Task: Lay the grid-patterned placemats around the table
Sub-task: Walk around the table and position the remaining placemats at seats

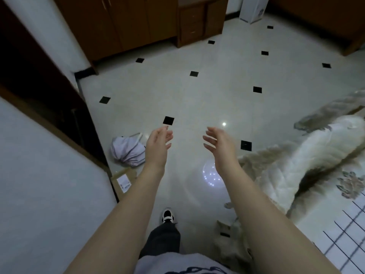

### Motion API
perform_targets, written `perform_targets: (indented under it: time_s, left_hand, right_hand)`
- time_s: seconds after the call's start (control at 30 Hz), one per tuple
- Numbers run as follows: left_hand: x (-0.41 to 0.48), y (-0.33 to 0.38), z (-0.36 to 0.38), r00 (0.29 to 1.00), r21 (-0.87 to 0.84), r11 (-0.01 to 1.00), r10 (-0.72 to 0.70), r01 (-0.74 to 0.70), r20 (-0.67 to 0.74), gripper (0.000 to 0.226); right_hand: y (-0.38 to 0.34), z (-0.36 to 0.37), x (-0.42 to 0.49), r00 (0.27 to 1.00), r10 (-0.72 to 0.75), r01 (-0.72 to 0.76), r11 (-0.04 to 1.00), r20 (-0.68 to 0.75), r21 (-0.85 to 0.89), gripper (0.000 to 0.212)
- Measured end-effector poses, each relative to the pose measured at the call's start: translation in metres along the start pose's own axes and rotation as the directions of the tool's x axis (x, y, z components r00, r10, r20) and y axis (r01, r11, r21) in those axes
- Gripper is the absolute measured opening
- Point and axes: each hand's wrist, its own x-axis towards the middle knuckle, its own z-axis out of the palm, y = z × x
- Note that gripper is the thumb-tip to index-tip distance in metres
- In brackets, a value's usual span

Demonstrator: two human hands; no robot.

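Both my arms reach forward over the tiled floor. My left hand (158,144) is empty, palm turned inward, fingers apart. My right hand (219,144) faces it, also empty with spread fingers. A white placemat with a dark grid pattern (347,234) shows at the lower right corner, lying on a table covered by a fringed beige floral cloth (276,175). Both hands are well to the left of the placemat and away from the table.
A white cloth bag (127,151) and a cardboard box (123,181) sit on the floor by the left wall. Brown wooden cabinets (138,22) stand at the far side. A white box (253,8) stands far right. My shoe (167,215) is below.
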Motion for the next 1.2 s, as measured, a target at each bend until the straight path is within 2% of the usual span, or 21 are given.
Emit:
perform_targets:
  time_s: [0.3,0.4,0.57,0.83,1.2]
  left_hand:
    - [0.123,0.021,0.013,0.979,0.098,0.99,-0.116,0.101,0.169,0.016]
    - [0.152,0.028,0.038,0.963,0.119,0.985,-0.153,0.129,0.222,0.016]
    - [0.2,0.03,0.097,0.925,0.18,0.972,-0.206,0.154,0.318,0.014]
    - [0.291,0.028,0.233,0.854,0.266,0.949,-0.276,0.169,0.441,0.021]
    - [0.397,0.074,0.459,0.781,0.357,0.931,-0.281,0.079,0.557,0.02]
  right_hand:
    - [0.005,0.036,0.097,0.971,0.107,-0.1,0.994,-0.216,0.042,0.016]
    - [-0.011,0.031,0.121,0.955,0.084,-0.068,0.995,-0.285,0.068,0.021]
    - [-0.036,0.012,0.174,0.917,0.048,-0.005,0.994,-0.396,0.108,0.014]
    - [-0.069,-0.046,0.294,0.842,0.065,0.04,0.982,-0.535,0.183,0.011]
    - [-0.195,-0.132,0.444,0.77,0.016,0.139,0.971,-0.637,0.192,0.016]
